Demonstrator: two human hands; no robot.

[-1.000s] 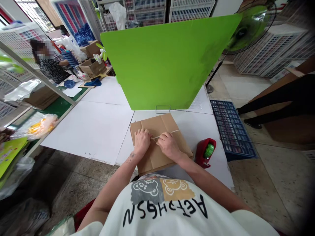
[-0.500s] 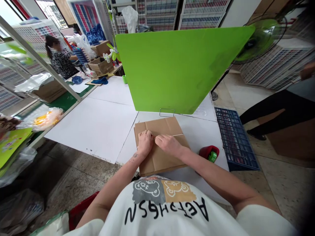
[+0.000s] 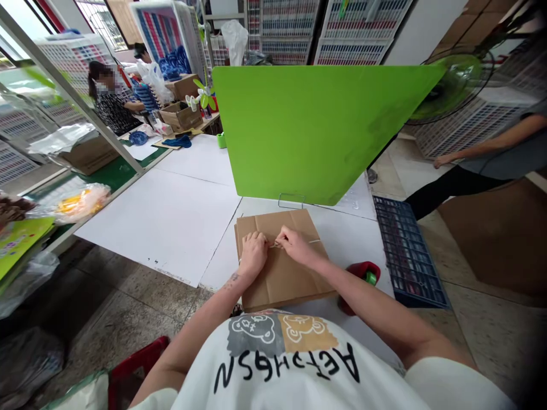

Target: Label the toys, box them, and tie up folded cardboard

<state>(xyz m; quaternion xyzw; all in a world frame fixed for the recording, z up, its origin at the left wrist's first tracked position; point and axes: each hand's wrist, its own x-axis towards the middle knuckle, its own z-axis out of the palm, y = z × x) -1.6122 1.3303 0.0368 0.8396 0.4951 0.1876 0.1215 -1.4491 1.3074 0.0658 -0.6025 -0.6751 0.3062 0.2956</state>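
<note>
A stack of flattened brown cardboard point(image 3: 294, 279) lies on the white table right in front of me, with a thin white string point(image 3: 315, 241) running across its top. My left hand point(image 3: 254, 253) rests on the stack, fingers curled, its thumb and forefinger closed on the string near the middle. Just to the right, my right hand point(image 3: 296, 246) pinches the string between thumb and fingertips, slightly above the cardboard. A short length of string shows between the two hands. The exact grip under my left fingers is partly hidden.
Behind the stack stands a large green board point(image 3: 325, 131) in a wire holder point(image 3: 291, 200). A red container point(image 3: 363, 274) with a green roll sits by my right forearm. A blue crate point(image 3: 408, 250) and a walking person are at right; another person sits at far left.
My right hand has moved slightly right and lifted from the left, stretching string between them. My left hand stays on the cardboard. The person at right has stepped further into view.
</note>
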